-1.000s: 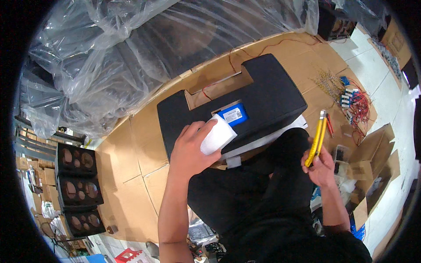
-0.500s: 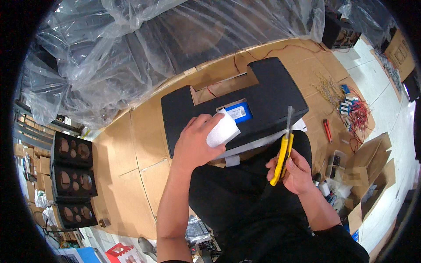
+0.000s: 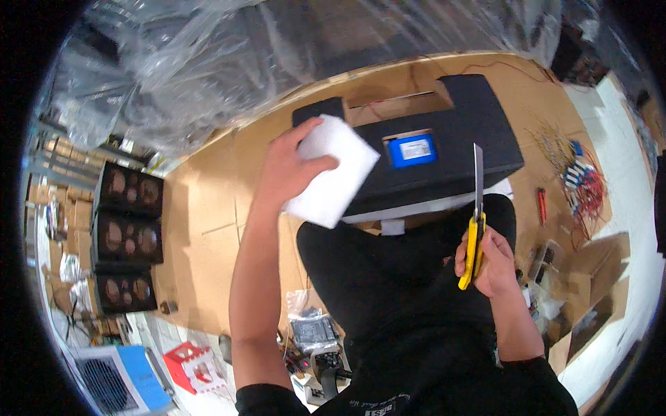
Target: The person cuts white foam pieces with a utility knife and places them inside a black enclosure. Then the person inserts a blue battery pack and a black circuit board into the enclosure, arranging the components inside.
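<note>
In my left hand (image 3: 295, 166) is a white foam block (image 3: 334, 173), gripped along its left side with the thumb across its face. My right hand (image 3: 489, 262) is closed round a yellow utility knife (image 3: 473, 253), its long blade pointing up and away from me. Beyond both hands lies a black speaker cabinet (image 3: 472, 132) with a long notch in its far side. A blue battery pack (image 3: 414, 150) with a white label sits in a rectangular cutout of the cabinet. The foam block overlaps the cabinet's left part in view and hides it.
Cardboard (image 3: 201, 243) covers the floor. Clear plastic sheeting (image 3: 180, 83) hangs at the back. On the left stand several black cabinets with round holes (image 3: 128, 236). To the right are a red-handled tool (image 3: 542, 206), a bundle of red wires (image 3: 588, 191) and an open cardboard box (image 3: 590, 284).
The foam block has swung left, off the cabinet's middle, and now shows a broad face. The battery is fully uncovered. View has shifted; the knife stays in my right hand, blade still upward.
</note>
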The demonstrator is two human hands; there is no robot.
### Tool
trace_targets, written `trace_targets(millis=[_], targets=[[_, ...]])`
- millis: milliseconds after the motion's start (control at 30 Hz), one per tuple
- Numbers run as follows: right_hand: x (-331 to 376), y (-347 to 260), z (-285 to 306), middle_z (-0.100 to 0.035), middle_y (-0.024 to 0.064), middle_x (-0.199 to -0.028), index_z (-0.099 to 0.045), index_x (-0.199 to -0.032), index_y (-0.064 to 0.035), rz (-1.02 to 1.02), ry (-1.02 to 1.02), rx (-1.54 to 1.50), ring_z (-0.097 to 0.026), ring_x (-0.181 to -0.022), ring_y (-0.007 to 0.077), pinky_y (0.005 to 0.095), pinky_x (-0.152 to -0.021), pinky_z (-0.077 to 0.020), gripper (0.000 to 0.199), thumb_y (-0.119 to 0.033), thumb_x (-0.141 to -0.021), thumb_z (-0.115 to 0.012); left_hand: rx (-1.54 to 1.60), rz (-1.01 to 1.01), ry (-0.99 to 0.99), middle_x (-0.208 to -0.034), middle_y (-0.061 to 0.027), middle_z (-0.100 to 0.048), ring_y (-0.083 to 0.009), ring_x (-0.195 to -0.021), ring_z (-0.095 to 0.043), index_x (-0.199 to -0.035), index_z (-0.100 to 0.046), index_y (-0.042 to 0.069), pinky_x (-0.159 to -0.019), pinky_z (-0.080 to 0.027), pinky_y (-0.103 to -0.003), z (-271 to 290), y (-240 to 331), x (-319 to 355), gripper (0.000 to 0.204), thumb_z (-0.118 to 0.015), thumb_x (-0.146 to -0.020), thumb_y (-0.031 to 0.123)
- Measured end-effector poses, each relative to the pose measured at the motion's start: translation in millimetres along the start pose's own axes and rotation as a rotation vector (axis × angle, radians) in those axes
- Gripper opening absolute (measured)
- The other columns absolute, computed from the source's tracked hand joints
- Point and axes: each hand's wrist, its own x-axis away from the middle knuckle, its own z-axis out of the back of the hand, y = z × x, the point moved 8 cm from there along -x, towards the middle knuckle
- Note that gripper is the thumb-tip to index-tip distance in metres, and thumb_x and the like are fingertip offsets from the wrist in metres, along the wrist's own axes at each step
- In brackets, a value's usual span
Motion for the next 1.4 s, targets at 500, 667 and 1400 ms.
trace_targets(millis=[500, 667, 1400], targets=[[4.9, -18.8, -59.1, -0.062, 0.0118, -0.084, -0.043, -0.124, -0.0029, 0.088, -0.065, 0.857, -0.067, -0.07, 0.0185, 0.0351, -0.066, -0.0593, 0.025, -0.01, -0.102, -0.053, -0.227, -0.412, -0.066, -0.117, -0.016, -0.064, -0.0354, -0.105, -0.064, -0.134, -0.062, 0.011, -0.093, -0.052, -0.04, -33.0, 27.2, 31.6, 0.074, -0.084, -0.064, 0.019], [-8.4, -33.7, -102.5, -0.066, 0.0277, -0.097, -0.042, -0.13, -0.001, 0.495, -0.066, 1.318, -0.069, -0.081, 0.0464, 0.049, -0.065, -0.0586, 0.043, -0.013, -0.095, -0.064, -0.273, -0.43, -0.092, -0.12, -0.0146, -0.064, -0.0337, -0.105, -0.064, -0.132, -0.064, 0.014, -0.093, -0.053, -0.04, -41.4, 30.5, 34.3, 0.074, -0.084, -0.061, 0.016], [-46.0, -17.7, -152.5, -0.062, 0.0229, -0.091, -0.044, -0.129, -0.0017, 0.651, -0.097, 1.569, -0.066, -0.072, 0.0442, 0.0516, -0.06, -0.0566, 0.039, -0.008, -0.093, -0.058, -0.239, -0.433, -0.05, -0.119, -0.0164, -0.064, -0.0359, -0.109, -0.062, -0.127, -0.067, 0.013, -0.095, -0.052, -0.042, -43.4, 29.8, 42.5, 0.076, -0.086, -0.054, 0.012]])
